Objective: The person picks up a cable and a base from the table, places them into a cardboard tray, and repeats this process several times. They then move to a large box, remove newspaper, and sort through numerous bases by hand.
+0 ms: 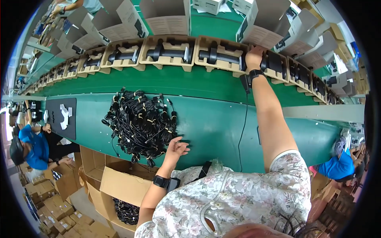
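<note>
A large heap of black cables (141, 123), each bundled with a pale tie, lies on the green table left of centre. Beside the heap's lower right edge is my left hand (176, 150), its fingers loosely bent and apart, holding nothing. My right arm stretches far forward across the table. My right hand (254, 58) reaches down into a brown molded pulp tray (276, 74) in the row; its fingertips are hidden, so any grip there does not show. Left of it, another pulp tray (201, 62) holds a black device with a ribbed tube.
Open printed boxes (166, 24) stand behind the tray row. A thin black wire (241, 139) runs from my right wrist toward me. An open carton (125, 184) with more cables sits below the table's near edge. People in blue work left (35, 146) and right (337, 166).
</note>
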Demonstrator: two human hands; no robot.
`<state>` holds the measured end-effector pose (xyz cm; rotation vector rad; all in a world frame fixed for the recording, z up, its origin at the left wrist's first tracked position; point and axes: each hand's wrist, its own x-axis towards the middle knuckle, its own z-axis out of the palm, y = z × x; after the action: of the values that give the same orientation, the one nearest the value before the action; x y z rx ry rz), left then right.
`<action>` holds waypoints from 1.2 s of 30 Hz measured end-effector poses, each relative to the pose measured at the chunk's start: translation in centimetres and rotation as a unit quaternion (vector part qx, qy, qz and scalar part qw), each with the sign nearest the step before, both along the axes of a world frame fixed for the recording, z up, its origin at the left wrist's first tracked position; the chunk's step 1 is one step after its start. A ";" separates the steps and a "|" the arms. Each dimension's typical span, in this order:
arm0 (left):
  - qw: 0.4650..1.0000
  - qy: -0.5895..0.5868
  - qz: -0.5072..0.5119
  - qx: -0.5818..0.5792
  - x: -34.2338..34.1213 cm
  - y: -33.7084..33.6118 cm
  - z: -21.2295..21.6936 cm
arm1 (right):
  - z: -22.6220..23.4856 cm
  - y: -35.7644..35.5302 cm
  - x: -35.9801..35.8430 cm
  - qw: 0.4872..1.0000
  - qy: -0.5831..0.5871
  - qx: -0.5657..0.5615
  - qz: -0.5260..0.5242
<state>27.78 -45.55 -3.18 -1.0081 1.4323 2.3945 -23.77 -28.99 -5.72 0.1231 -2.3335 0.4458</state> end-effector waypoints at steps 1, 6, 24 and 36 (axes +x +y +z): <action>1.000 0.004 0.000 -0.004 0.1 -0.1 0.0 | -0.3 0.3 0.5 1.000 -0.003 0.002 -0.003; 0.999 0.022 -0.024 -0.013 -1.0 -0.1 0.4 | 0.9 2.4 3.3 0.989 0.033 0.124 0.074; 0.996 0.019 -0.065 -0.054 0.6 1.0 -2.0 | 3.9 4.0 3.3 0.932 -0.105 0.334 0.093; 0.725 0.199 0.006 -0.659 -2.0 -4.7 3.3 | 7.2 6.7 12.6 0.943 0.089 0.288 0.144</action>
<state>25.80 -50.28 0.14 -0.5543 3.3972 1.2681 -11.20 -22.30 1.45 0.7581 -2.2041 -0.1248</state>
